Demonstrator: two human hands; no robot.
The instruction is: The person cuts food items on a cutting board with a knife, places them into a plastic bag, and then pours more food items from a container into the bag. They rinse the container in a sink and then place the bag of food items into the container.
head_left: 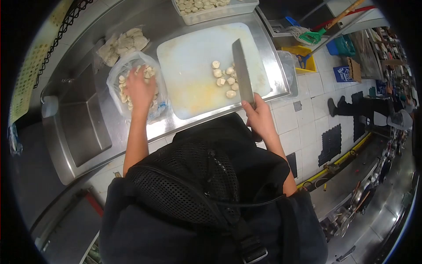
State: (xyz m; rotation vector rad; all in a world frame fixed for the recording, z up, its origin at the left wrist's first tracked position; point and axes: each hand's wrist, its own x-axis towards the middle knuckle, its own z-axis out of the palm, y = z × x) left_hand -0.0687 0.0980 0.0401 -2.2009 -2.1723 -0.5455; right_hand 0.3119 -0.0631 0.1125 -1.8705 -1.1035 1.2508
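My left hand (pixel 141 90) reaches into a plastic-lined container (pixel 115 79) of pale mushrooms (pixel 124 94). Its fingers are spread over the pieces, the tips partly hidden among them. In my right hand (pixel 260 118) is the handle of a large knife (pixel 243 72) with a broad, long blade. That blade stands over the right part of a white cutting board (pixel 184 61). Several whole mushrooms (pixel 220 82) lie on the board just left of the blade, and some are partly covered by it.
Beyond the board stands a white tub (pixel 211 16) of pale pieces. A plastic bag (pixel 125 46) of beige lumps lies behind the lined container. A steel sink (pixel 83 121) is at the left. On the right are a yellow bucket (pixel 303 55) and a person (pixel 369 110) farther off.
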